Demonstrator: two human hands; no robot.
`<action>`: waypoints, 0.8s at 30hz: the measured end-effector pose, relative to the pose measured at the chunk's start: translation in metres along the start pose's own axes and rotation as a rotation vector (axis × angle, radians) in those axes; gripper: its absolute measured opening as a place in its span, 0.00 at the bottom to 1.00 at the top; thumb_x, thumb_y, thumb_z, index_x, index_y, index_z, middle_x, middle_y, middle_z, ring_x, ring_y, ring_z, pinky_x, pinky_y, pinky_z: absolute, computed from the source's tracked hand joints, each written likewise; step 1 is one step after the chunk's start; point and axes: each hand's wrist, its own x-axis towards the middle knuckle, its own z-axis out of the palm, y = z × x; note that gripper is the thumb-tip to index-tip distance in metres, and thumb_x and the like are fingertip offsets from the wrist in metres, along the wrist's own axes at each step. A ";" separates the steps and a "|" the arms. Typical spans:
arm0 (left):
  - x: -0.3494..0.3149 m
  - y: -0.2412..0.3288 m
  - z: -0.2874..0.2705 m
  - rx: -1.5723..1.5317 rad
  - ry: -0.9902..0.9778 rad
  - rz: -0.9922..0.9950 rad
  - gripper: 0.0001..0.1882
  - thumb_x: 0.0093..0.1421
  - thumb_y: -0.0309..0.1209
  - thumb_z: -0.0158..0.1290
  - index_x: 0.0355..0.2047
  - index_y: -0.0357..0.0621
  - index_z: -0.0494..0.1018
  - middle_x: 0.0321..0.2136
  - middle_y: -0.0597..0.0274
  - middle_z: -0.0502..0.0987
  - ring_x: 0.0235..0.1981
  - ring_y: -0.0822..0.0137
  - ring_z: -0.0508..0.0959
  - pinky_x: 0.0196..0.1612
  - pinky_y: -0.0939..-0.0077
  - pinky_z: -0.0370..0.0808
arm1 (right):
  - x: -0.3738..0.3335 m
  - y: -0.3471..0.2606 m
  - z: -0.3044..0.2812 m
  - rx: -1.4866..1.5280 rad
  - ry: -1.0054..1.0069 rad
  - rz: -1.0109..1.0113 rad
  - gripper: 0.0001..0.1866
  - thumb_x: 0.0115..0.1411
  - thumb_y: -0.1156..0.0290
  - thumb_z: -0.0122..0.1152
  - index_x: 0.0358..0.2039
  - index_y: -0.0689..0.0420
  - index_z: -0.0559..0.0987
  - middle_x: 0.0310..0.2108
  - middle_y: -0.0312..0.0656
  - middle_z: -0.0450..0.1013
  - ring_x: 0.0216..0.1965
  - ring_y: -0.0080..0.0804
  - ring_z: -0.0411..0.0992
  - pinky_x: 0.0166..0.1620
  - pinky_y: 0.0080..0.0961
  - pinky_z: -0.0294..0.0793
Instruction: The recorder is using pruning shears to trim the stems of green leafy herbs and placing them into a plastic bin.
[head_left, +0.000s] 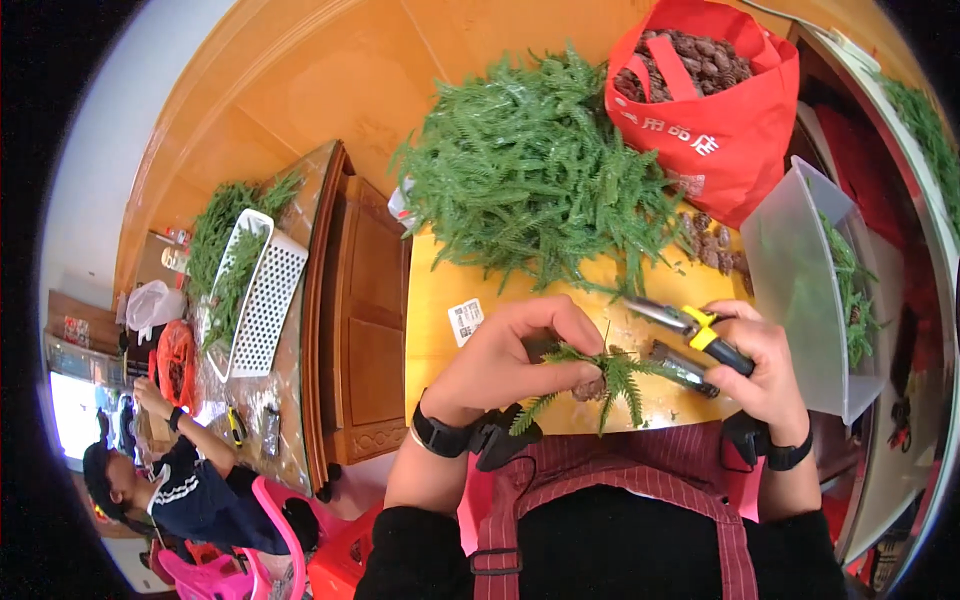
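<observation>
Nearest the camera, at five o'clock, is our striped apron [640, 474]. At four o'clock our left hand [530, 358] pinches a green sprig [624, 380] and pine cone [589, 389]; at three o'clock our right hand [764, 362] grasps the pliers [706, 338]. We should pinch firmly without crushing the sprig and angle the pliers clear.

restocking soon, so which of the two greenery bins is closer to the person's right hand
The translucent bin, just right of the right hand. It is see-through; the white basket has perforated walls and sits on the brown table at left.
</observation>
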 end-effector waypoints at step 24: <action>-0.005 0.009 -0.001 0.076 0.037 0.042 0.08 0.49 0.14 0.53 0.28 0.37 0.67 0.28 0.56 0.71 0.27 0.68 0.74 0.30 0.76 0.72 | -0.004 -0.013 -0.001 -0.069 -0.056 -0.110 0.18 0.46 0.58 0.63 0.22 0.63 0.75 0.20 0.42 0.70 0.32 0.46 0.71 0.43 0.37 0.68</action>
